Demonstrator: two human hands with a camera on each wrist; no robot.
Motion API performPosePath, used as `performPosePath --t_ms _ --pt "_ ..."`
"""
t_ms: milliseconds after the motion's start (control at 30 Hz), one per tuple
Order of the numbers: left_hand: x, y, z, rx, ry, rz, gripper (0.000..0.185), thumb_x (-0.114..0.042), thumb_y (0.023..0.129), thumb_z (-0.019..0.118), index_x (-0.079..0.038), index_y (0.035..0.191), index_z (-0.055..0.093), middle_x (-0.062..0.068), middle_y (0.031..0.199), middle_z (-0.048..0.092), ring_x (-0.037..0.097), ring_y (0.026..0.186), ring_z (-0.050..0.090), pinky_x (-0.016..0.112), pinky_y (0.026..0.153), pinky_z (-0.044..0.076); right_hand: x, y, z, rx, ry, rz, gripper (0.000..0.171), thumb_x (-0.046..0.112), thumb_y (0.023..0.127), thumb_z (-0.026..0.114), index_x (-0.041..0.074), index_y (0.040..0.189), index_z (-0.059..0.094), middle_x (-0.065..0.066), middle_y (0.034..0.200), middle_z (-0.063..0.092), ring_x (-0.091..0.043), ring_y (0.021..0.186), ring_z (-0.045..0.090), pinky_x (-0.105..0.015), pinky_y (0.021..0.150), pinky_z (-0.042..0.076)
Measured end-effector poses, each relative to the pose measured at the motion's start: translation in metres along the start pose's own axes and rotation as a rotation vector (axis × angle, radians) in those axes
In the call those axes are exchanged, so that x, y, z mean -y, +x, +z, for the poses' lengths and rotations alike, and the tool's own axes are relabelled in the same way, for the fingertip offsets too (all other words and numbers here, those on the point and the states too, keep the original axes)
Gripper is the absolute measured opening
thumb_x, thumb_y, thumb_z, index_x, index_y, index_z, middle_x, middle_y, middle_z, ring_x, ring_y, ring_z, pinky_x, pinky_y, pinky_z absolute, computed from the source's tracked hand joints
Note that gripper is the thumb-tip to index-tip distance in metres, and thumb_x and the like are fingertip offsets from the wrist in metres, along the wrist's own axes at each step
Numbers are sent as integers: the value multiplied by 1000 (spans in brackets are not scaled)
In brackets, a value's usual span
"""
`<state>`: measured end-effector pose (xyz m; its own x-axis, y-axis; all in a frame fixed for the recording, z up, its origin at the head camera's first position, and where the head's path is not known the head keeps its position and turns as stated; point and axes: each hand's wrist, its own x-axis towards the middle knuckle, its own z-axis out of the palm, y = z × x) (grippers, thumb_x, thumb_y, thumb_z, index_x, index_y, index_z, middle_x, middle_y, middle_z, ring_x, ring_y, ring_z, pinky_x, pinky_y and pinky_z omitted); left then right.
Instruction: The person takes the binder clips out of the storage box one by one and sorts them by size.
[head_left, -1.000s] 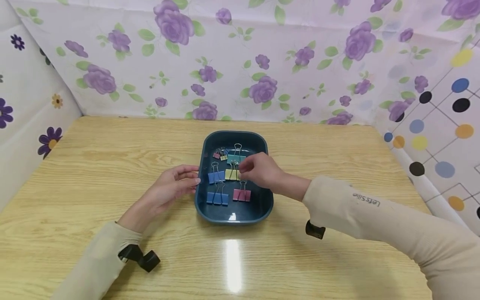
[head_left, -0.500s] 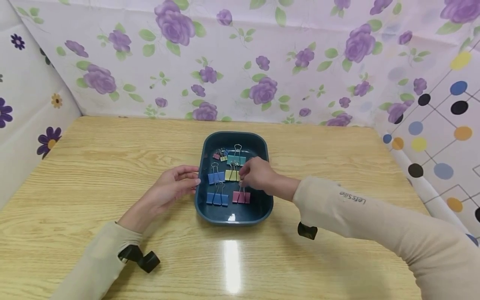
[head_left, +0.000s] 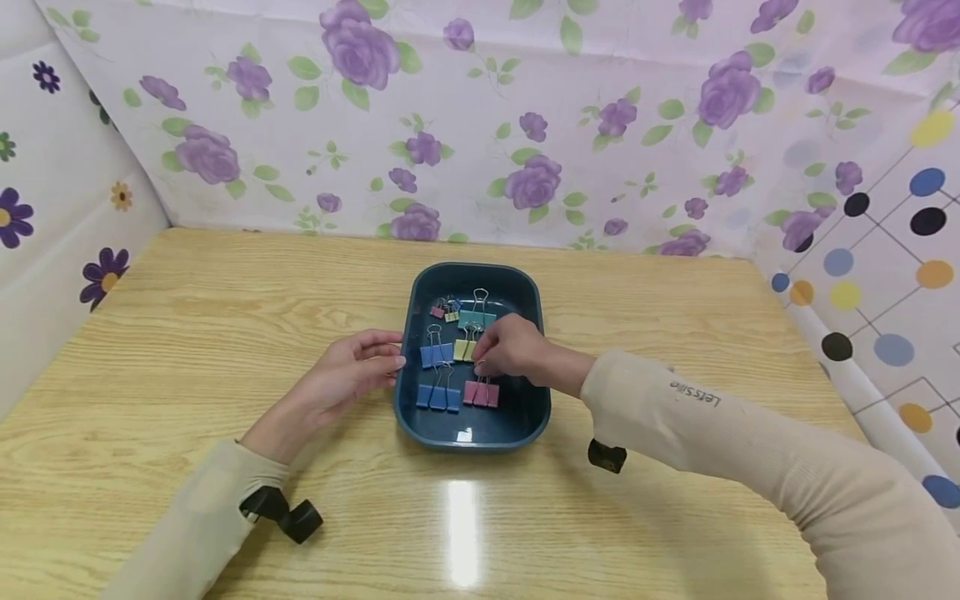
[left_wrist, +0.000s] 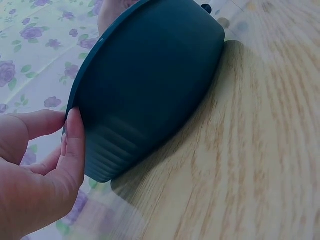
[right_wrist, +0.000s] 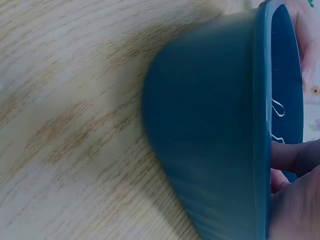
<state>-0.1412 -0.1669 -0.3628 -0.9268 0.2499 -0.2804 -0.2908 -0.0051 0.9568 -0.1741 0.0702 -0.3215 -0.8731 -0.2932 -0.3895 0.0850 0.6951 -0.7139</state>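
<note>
A dark teal plastic tray (head_left: 472,446) holds several binder clips. My left hand (head_left: 352,367) pinches its left rim, as the left wrist view shows at the tray wall (left_wrist: 145,75). Inside the tray, my right hand (head_left: 513,346) pinches the wire handle of a pink binder clip (head_left: 481,394); the fingertips partly hide that handle. Just left of it lies a blue binder clip (head_left: 438,398), with a second blue clip (head_left: 437,356) behind. A yellow binder clip (head_left: 463,350) lies beside the right fingertips, and a green one (head_left: 474,319) farther back.
Several tiny binder clips (head_left: 448,310) cluster in the tray's back left corner. The tray stands on a wood-grain table (head_left: 225,350). Behind it hangs a flowered cloth (head_left: 465,125), and a dotted cloth (head_left: 892,275) is on the right.
My right hand has lowered from beside the yellow clip to the pink clip's handle. The pink clip has shifted slightly left within the tray. My left hand stays at the rim.
</note>
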Motion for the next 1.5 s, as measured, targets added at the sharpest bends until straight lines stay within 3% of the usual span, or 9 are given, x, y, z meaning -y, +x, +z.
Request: performPosePath --t_ms 233,667,933,1300,1500 --pt "0 0 0 -3 -15 -11 49 1 94 59 9 138 39 12 110 52 13 88 59 24 80 53 -1 -1 -1 39 53 -32 8 -2 85 71 -3 93 71 -11 92 66 -20 79 67 -30 77 56" --pt "0 0 0 -3 -31 -5 48 2 94 58 10 137 39 11 108 53 13 87 59 23 79 53 5 -3 -14 32 -20 -113 5 6 86 73 4 90 74 -5 87 69 -20 83 61 -30 71 55" --pt "1 0 -1 6 -33 9 48 2 94 58 11 137 38 10 107 54 13 87 59 24 80 53 9 -7 -28 8 29 -165 8 7 86 73 3 93 73 -6 91 70 -21 86 62 -36 85 52" --pt "0 1 1 1 -22 0 48 2 94 57 10 137 39 10 108 53 13 87 58 24 79 53 9 -3 -58 -80 69 -136 14 13 86 74 5 98 74 -7 104 67 -22 99 59 -40 92 46" --pt "0 0 1 7 -34 2 48 2 95 57 11 138 37 11 109 53 13 88 58 23 80 52 2 2 -69 -106 91 -120 17 15 86 75 6 101 74 -7 108 66 -22 96 60 -37 86 50"
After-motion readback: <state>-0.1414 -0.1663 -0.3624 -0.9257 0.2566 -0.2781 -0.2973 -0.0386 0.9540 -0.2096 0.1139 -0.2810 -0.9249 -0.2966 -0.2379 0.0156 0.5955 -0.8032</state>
